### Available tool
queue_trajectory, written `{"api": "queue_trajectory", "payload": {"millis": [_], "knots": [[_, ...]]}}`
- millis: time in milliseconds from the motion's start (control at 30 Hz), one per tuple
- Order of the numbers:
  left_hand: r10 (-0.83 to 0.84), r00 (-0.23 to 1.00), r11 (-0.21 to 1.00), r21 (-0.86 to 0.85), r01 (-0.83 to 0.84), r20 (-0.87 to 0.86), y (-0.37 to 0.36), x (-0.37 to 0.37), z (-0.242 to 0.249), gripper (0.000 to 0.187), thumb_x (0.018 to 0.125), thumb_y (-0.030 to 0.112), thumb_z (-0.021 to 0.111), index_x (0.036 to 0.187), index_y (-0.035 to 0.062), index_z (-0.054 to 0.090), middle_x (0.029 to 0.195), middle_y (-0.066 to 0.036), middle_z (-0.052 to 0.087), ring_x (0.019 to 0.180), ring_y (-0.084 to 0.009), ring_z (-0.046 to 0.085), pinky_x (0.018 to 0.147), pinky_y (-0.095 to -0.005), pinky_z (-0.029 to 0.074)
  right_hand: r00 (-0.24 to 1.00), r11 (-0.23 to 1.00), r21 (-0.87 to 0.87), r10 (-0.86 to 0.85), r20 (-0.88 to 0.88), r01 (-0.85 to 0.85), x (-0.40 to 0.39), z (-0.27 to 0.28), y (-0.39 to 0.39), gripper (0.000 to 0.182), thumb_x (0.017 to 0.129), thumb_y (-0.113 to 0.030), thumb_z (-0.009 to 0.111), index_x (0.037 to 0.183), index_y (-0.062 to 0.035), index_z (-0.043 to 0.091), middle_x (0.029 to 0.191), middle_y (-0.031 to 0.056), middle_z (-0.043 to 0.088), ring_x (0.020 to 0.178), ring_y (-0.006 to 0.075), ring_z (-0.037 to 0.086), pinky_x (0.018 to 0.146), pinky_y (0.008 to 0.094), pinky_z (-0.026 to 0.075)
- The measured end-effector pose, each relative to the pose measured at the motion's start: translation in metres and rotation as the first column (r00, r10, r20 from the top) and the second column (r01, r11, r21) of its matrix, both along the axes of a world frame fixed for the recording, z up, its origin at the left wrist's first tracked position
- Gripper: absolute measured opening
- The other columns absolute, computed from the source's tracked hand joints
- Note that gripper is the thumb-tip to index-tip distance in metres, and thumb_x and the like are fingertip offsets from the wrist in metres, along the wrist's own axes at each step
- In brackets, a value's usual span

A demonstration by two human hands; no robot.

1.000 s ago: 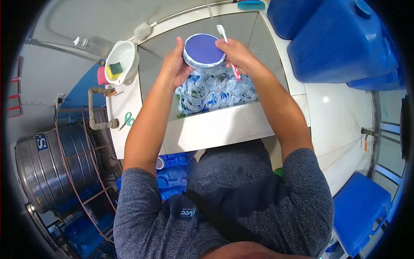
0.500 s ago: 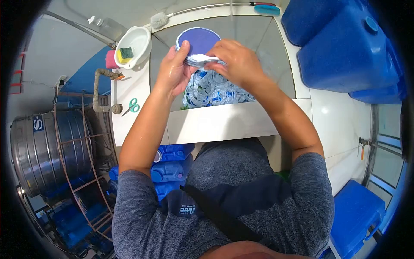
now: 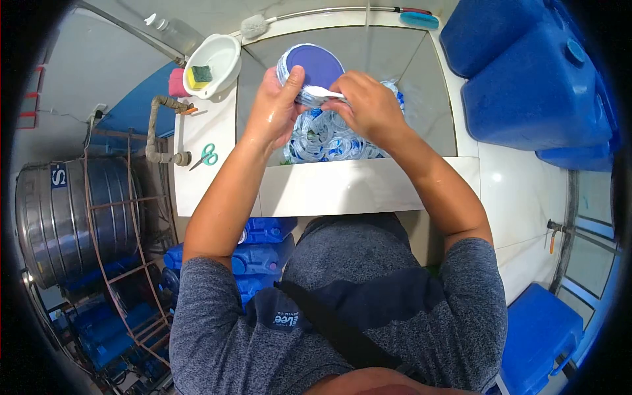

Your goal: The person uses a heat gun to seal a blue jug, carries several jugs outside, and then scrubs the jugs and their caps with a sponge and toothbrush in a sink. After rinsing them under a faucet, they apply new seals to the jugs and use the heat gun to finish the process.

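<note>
My left hand [image 3: 275,108] grips a round tub [image 3: 284,69] by its side, thumb over the rim. The tub's purple flat face [image 3: 317,64] is turned up, and its side is pale with blue markings. My right hand [image 3: 370,105] pinches a slim white tool [image 3: 324,92], which looks like a small brush, against the tub's near side. The tool's working end is partly hidden. Below both hands, a heap of clear plastic pieces with blue print [image 3: 329,141] lies in the grey sink [image 3: 421,118].
Left of the sink are green-handled scissors [image 3: 209,155], a pipe tap [image 3: 155,131] and a white basin [image 3: 227,62] with a sponge [image 3: 199,77]. A long-handled brush [image 3: 253,26] lies along the back ledge. Large blue jugs [image 3: 526,85] stand at right.
The view has shifted slightly, so the sink and counter items appear further right. Both hands keep their hold; the white tool has moved a little along the tub's side.
</note>
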State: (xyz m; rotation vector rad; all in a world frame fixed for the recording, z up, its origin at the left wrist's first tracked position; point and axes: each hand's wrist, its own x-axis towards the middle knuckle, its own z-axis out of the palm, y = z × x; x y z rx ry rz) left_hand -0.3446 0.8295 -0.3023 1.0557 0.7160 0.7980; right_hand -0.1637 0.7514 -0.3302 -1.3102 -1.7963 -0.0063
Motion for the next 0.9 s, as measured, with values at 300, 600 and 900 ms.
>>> {"api": "queue_trajectory", "payload": {"millis": [300, 600, 900], "knots": [[0.063, 0.994, 0.99, -0.123, -0.074, -0.089, 0.01, 0.007, -0.009, 0.042, 0.101, 0.029, 0.061, 0.126, -0.002, 0.046, 0.114, -0.014, 0.061, 0.098, -0.0218, 0.067, 0.082, -0.0368, 0.06, 0.986, 0.976, -0.198, 0.116, 0.12, -0.09, 0.0, 0.007, 0.014, 0.019, 0.085, -0.018, 0.072, 0.094, -0.0078, 0.058, 0.095, 0.0088, 0.058, 0.091, 0.0335, 0.061, 0.068, 0.0456, 0.052], [0.175, 0.952, 0.761, -0.648, 0.03, 0.25, 0.029, -0.023, -0.073, 0.025, 0.101, 0.015, 0.057, 0.116, -0.0055, 0.057, 0.114, -0.016, 0.067, 0.104, -0.0249, 0.068, 0.094, -0.0374, 0.058, 0.755, 0.874, -0.138, 0.474, 0.453, -0.466, 0.029, -0.002, -0.002, 0.014, 0.079, -0.011, 0.065, 0.092, -0.0112, 0.06, 0.097, 0.0048, 0.062, 0.09, 0.0282, 0.063, 0.068, 0.0416, 0.053], [-0.298, 0.521, 0.837, 0.043, 0.545, -0.8, 0.028, -0.104, -0.049, 0.034, 0.085, 0.022, 0.077, 0.109, 0.0001, 0.066, 0.094, -0.008, 0.071, 0.088, -0.0136, 0.067, 0.079, -0.0291, 0.055, 0.884, 0.898, -0.162, -0.346, 0.313, 0.409, 0.135, -0.037, 0.059, 0.022, 0.099, -0.026, 0.056, 0.112, -0.0074, 0.055, 0.093, 0.0214, 0.07, 0.083, 0.0454, 0.067, 0.071, 0.0548, 0.052]]}}
